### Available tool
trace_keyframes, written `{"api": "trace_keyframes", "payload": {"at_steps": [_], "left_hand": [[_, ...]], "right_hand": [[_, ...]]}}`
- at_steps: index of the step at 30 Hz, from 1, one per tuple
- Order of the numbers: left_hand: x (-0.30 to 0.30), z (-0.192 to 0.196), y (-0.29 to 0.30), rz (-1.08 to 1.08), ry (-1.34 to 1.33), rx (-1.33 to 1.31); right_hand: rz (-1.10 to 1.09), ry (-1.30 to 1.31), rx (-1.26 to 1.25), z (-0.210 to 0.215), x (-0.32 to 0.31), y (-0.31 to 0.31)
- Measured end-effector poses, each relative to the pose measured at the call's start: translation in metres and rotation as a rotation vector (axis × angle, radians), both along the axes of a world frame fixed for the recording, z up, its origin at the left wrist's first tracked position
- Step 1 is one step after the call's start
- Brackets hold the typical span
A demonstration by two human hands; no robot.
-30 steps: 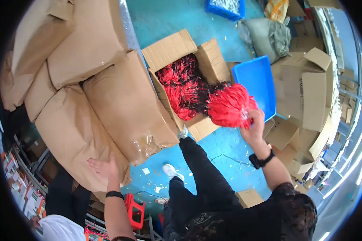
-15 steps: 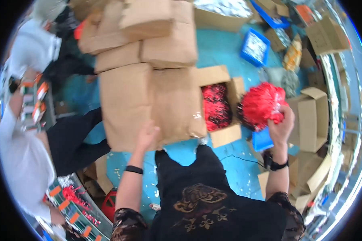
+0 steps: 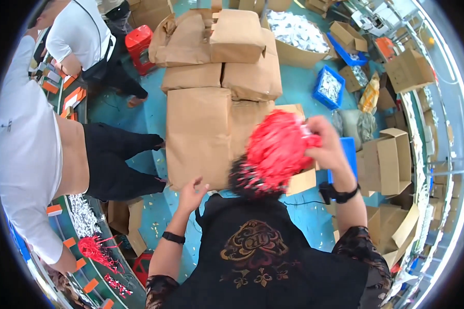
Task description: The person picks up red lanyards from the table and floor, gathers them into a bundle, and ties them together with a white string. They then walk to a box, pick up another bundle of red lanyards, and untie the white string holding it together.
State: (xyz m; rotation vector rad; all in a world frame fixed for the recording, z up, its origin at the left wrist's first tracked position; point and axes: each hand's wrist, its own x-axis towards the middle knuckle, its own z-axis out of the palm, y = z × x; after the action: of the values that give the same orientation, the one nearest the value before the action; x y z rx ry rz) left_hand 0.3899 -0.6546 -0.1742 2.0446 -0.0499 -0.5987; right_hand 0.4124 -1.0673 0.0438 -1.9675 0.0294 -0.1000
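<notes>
Right hand (image 3: 325, 141) closed around a big bundle of red strands (image 3: 276, 149), lifted chest-high above an open cardboard box (image 3: 301, 180) mostly hidden behind the bundle. Dark ends hanging from the bundle's lower left edge, loose and splayed. Left hand (image 3: 191, 193) open, fingers spread, palm resting on the near edge of a tall brown paper sack (image 3: 198, 134), one of a pile of like sacks leaning together on the blue floor (image 3: 304, 216).

Likely trouble: grip taken at the top right of the bundle only, so strands could slip free and scatter over the floor, already littered with small scraps. Also possible: snagging of the dangling ends on the box flap during any sideways swing. Sack pile looks tilted; too much weight through the left palm could shift it toward the box. Tight quarters too: another person in a white shirt (image 3: 26, 154) standing just beside, at the left, next to a green worktop (image 3: 87, 257) with more red strands, so a wide swing risks a bump.
</notes>
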Motion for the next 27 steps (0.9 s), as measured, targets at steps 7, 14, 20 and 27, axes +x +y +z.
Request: {"api": "trace_keyframes", "payload": {"at_steps": [7, 14, 20, 27], "left_hand": [[0.028, 0.108, -0.038, 0.223, -0.713, -0.154], [0.022, 0.044, -0.042, -0.039, -0.626, 0.414], [0.013, 0.005, -0.072, 0.216, -0.419, 0.168], [0.016, -0.032, -0.071, 0.533, -0.262, -0.213]], "right_hand": [[0.415, -0.026, -0.011, -0.099, 0.034, 0.129], [0.543, -0.070, -0.170, -0.180, 0.050, 0.169], [0.622, -0.165, -0.117, -0.199, 0.046, 0.152], [0.677, -0.139, -0.142, -0.177, 0.045, 0.127]]}}
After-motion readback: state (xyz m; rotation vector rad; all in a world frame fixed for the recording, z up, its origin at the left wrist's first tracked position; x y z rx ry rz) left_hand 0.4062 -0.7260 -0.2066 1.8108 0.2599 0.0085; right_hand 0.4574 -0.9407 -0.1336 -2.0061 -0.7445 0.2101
